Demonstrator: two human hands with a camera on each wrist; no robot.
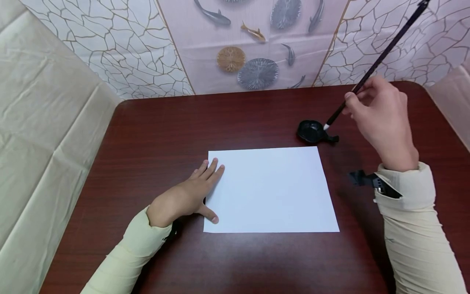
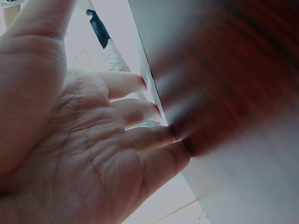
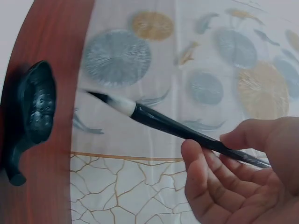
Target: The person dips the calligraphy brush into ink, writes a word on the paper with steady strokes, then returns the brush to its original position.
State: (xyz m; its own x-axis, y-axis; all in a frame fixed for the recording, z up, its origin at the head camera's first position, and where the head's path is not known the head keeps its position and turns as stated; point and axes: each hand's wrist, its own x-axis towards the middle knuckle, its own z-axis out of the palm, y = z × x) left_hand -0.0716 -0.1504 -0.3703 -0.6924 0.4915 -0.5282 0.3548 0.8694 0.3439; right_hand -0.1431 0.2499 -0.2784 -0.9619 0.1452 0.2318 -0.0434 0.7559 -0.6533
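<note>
In the head view my left hand (image 1: 187, 198) lies with its fingers spread straight over the left edge of a blank white sheet of paper (image 1: 271, 192). My right hand (image 1: 387, 118) pinches the slim black handle of a calligraphy brush (image 1: 390, 48) between thumb and fingers. The brush tilts down to the left, its tip overlapping the side of a small black ink dish (image 1: 311, 130) in that view. From the right wrist, the brush (image 3: 161, 122) shows white bristles with a dark point, and the dish (image 3: 23, 107) has dark, shiny contents and a short stem-like handle.
A dark red wooden table (image 1: 165, 130) with rounded corners bears the paper and dish. Patterned cloth (image 1: 121, 45) with fish and round leaf shapes hangs along the back. Pale creased fabric (image 1: 44, 134) stands at the left. A black strap (image 1: 382, 187) circles the right wrist.
</note>
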